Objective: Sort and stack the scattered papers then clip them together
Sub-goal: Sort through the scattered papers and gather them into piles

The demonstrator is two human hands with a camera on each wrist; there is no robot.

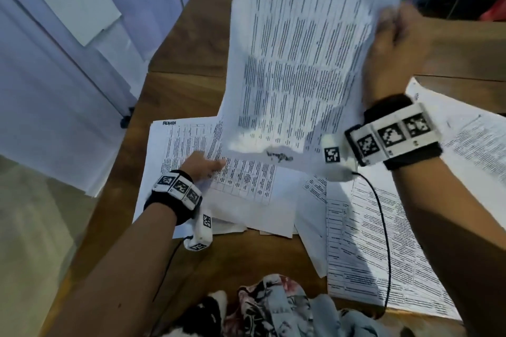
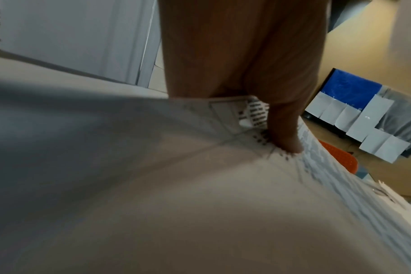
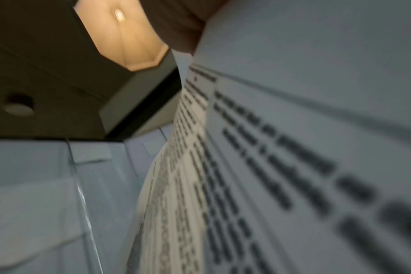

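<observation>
Several printed sheets are lifted together as one raised bundle (image 1: 298, 63) in the upper middle of the head view, and the right hand (image 1: 397, 46) holds it at its right edge; its fingers are curled on the paper, but motion blur hides the exact grip. In the right wrist view the same sheets (image 3: 293, 148) fill the right half of the frame, with at least two layers visible.

Below, at the lower left of centre, the left hand (image 1: 201, 165) lies on a flat pile of papers (image 1: 191, 145) on the desk (image 1: 191, 35). Its fingers look mostly straight and press the pile down; the left wrist view shows one fingertip (image 2: 286, 140) pushing on a printed sheet.

My judgement is that the task is about in the middle. Part of the papers is gathered, in the raised bundle and in the pile under the left hand. However, more loose sheets (image 1: 369, 241) lie spread at the lower right, overlapping at different angles, and further sheets reach the right edge of the frame. These must be collected and the edges aligned. No clip is visible in any picture, so the clipping is not yet done.

The desk is brown wood with visible seams. At the left of the head view stand pale panels (image 1: 54, 63) with blank sheets on them. The left wrist view shows a blue board (image 2: 354, 89) with white sheets hanging on it, at the right.
</observation>
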